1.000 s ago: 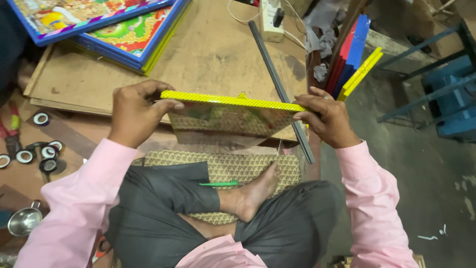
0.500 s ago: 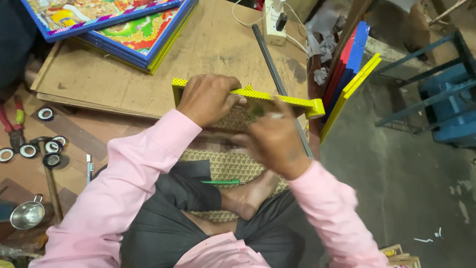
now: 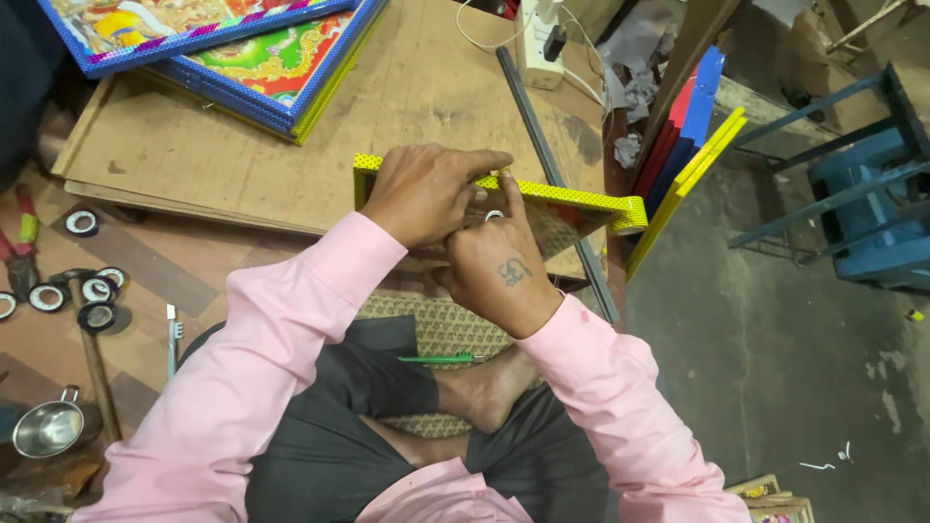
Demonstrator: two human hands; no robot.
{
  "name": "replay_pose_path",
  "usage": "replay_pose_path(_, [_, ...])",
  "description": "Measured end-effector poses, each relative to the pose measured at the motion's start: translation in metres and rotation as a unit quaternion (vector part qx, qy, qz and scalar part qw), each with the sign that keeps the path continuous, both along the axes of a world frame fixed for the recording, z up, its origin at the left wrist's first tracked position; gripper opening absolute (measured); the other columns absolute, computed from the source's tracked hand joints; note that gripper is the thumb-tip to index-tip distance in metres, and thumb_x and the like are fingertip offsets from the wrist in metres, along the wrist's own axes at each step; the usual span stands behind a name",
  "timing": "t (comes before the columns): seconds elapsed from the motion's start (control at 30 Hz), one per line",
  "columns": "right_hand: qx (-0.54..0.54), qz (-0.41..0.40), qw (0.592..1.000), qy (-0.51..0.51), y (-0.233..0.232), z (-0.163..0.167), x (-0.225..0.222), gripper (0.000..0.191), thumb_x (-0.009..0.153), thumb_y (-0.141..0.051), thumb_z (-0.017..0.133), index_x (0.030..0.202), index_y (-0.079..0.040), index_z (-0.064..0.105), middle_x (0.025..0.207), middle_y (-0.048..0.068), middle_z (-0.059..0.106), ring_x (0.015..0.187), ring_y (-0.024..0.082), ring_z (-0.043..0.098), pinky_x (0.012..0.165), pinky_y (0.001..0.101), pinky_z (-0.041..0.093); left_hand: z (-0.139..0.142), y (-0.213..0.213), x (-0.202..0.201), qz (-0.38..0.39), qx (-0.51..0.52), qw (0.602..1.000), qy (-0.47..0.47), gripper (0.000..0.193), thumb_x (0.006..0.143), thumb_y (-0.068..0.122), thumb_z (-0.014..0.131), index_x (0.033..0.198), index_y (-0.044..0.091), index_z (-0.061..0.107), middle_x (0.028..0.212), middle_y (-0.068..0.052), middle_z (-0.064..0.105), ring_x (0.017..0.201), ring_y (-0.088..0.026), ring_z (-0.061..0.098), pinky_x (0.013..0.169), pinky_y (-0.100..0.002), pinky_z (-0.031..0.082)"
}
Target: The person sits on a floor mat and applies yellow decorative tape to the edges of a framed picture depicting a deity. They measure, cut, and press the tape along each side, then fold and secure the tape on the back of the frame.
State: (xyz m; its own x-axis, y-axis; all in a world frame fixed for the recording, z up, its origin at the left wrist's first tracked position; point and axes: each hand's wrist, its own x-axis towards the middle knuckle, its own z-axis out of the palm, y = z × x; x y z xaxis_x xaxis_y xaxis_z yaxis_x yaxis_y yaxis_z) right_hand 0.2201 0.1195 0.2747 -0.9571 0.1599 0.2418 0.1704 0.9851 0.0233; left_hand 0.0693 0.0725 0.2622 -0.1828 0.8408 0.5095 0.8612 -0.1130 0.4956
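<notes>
Yellow dotted frame (image 3: 572,201) lengthwise left-to-right, left hand (image 3: 426,194) and right hand (image 3: 499,271) both gripping its top rail.

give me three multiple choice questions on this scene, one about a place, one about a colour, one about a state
1. Where is the green pen?
A. on the wooden board
B. by the bare foot, on the woven mat
C. in the metal cup

2. What colour is the frame that both hands touch?
A. yellow
B. blue
C. red

3. How do the hands stand?
A. wide apart at the frame's ends
B. close together at the frame's top edge
C. resting on the knees

Answers: 1 B, it lies beside the foot. 2 A, its dotted edge is yellow. 3 B, the left hand and right hand meet there.
</notes>
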Motion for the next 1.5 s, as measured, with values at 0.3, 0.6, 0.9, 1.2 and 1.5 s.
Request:
replay_pose_path(0.3, [0.095, -0.001, 0.995, -0.024, -0.004, -0.004, -0.002, 0.03, 0.067, -0.026, 0.083, 0.086, -0.004, 0.076, 0.062, 0.014, 0.068, 0.062, 0.032, 0.069, 0.114, 0.0676, 0.028, 0.011, -0.004, -0.002, -0.007, -0.048, 0.999, -0.002, 0.049, 0.081, 0.008, 0.07, 0.126, 0.029, 0.075, 0.096, -0.013, 0.076, 0.086, -0.036, 0.072, 0.072, -0.049, 0.054])
replay_pose_path(0.6, [-0.065, -0.023, 0.936, 0.345, 0.027, 0.002, 0.045, 0.034, 0.082, -0.003, 0.087, 0.111, -0.002, 0.069, 0.114, 0.014, 0.069, 0.1, 0.032, 0.071, 0.095, 0.0409, 0.057, 0.006, 0.006, -0.003, 0.007, -0.076, 0.989, -0.126, 0.032, 0.085, 0.024, 0.075, 0.115, 0.014, 0.074, 0.097, -0.013, 0.077, 0.093, -0.035, 0.071, 0.082, -0.049, 0.052])
replay_pose_path(0.9, [-0.196, -0.054, 0.911, 0.358, 0.037, -0.01, 0.038, 0.045, 0.078, 0.0, 0.086, 0.12, -0.001, 0.069, 0.123, 0.016, 0.069, 0.097, 0.025, 0.073, 0.085, 0.0317, 0.06, -0.014, 0.064, -0.025, -0.08, -0.178, 0.923, -0.333, 0.023, 0.077, 0.022, 0.084, 0.082, -0.001, 0.08, 0.071, -0.011, 0.074, 0.063, -0.017, 0.066, 0.061, -0.034, 0.052])
replay_pose_path(1.2, [-0.174, -0.04, 0.92, 0.349, 0.034, -0.009, 0.038, 0.037, 0.076, -0.001, 0.087, 0.11, -0.005, 0.074, 0.113, 0.013, 0.07, 0.102, 0.029, 0.071, 0.088, 0.0365, 0.056, -0.022, 0.074, -0.026, -0.091, -0.22, 0.915, -0.327, 0.017, 0.074, 0.013, 0.077, 0.081, -0.002, 0.079, 0.067, -0.009, 0.072, 0.058, -0.015, 0.063, 0.054, -0.033, 0.049])
replay_pose_path(1.5, [-0.18, -0.04, 0.931, 0.316, 0.031, -0.006, 0.04, 0.031, 0.08, -0.002, 0.086, 0.108, -0.005, 0.074, 0.103, 0.011, 0.067, 0.09, 0.026, 0.069, 0.077, 0.0352, 0.054, -0.025, 0.077, -0.025, -0.089, -0.274, 0.92, -0.265, 0.02, 0.076, 0.018, 0.076, 0.075, -0.002, 0.074, 0.063, -0.014, 0.068, 0.055, -0.021, 0.061, 0.052, -0.038, 0.048])
